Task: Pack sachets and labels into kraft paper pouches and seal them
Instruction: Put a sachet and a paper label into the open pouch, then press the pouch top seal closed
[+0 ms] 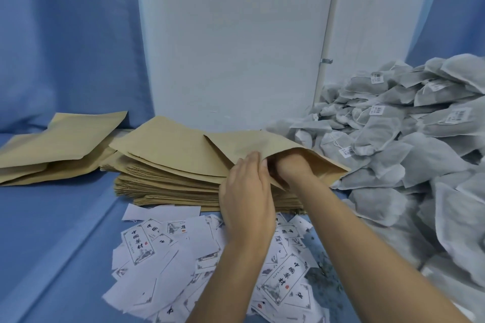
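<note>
Flat tan kraft pouch (262, 145), mouth gaping toward five o'clock. My left hand (246, 191) pinches its lip. My right hand (291, 166) is inside, its grip hidden.

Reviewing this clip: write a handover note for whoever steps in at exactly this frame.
Left hand pinches the mouth of the top pouch, holding it open.
Right hand is inside that pouch to the wrist; its fingers are hidden, so I cannot tell what it holds.
The pouch lies on the pouch stack. Labels are scattered in front, sachets heaped at right, loose pouches at far left.
Done: one pouch opened. Left: check sachet and label are inside, seal, repeat.
</note>
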`<state>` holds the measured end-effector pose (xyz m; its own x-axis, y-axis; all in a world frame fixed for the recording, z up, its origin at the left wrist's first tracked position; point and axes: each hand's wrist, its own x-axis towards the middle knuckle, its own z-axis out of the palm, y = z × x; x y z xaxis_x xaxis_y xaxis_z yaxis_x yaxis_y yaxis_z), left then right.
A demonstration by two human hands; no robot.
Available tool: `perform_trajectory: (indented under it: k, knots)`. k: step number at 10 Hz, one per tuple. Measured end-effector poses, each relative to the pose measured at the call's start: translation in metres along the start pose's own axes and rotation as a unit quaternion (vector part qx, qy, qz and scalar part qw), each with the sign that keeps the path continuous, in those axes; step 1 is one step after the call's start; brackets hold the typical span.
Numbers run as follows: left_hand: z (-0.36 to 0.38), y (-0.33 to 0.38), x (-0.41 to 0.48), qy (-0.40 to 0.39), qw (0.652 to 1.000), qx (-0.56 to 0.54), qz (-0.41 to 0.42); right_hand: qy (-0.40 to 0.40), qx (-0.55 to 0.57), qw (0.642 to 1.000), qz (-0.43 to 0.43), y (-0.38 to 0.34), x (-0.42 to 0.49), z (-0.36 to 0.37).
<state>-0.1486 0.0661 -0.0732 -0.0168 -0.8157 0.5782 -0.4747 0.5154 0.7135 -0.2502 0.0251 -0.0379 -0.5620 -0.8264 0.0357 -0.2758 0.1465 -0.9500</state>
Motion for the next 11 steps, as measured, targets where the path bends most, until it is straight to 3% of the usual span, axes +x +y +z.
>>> perform_trajectory:
  k: [1,2,3,6,7,8,9,10,11]
  knots:
    - [-0.005,-0.003,-0.009,-0.005,1.0,0.018,0.019,-0.04,-0.105,0.992,-0.056,0.004,0.001,0.011]
    - [-0.007,-0.011,-0.002,-0.019,1.0,-0.007,0.015,0.001,-0.106,0.991,-0.084,0.011,-0.004,0.006]
    - [-0.01,-0.015,0.005,-0.028,1.0,-0.004,0.014,0.091,-0.121,0.98,-0.131,0.016,-0.007,0.002]
    - [-0.02,-0.023,0.01,-0.033,0.99,-0.137,-0.028,0.025,-0.203,0.969,-0.138,0.026,-0.013,0.004]
    - [-0.027,-0.025,0.019,-0.02,0.98,-0.19,-0.063,0.069,-0.119,0.96,-0.243,0.031,-0.03,0.007]
    - [-0.031,-0.028,0.022,-0.016,0.959,-0.262,-0.108,0.032,0.035,0.938,-0.343,0.031,-0.056,0.003]
    - [-0.033,-0.03,0.022,-0.004,0.952,-0.274,-0.138,-0.085,0.034,0.936,-0.339,0.031,-0.07,-0.004]
    - [-0.035,-0.03,0.022,0.002,0.95,-0.281,-0.137,-0.175,-0.188,0.917,-0.306,0.034,-0.071,-0.002]
    - [-0.034,-0.029,0.021,0.008,0.953,-0.275,-0.125,-0.185,-0.404,0.856,-0.264,0.043,-0.067,0.003]
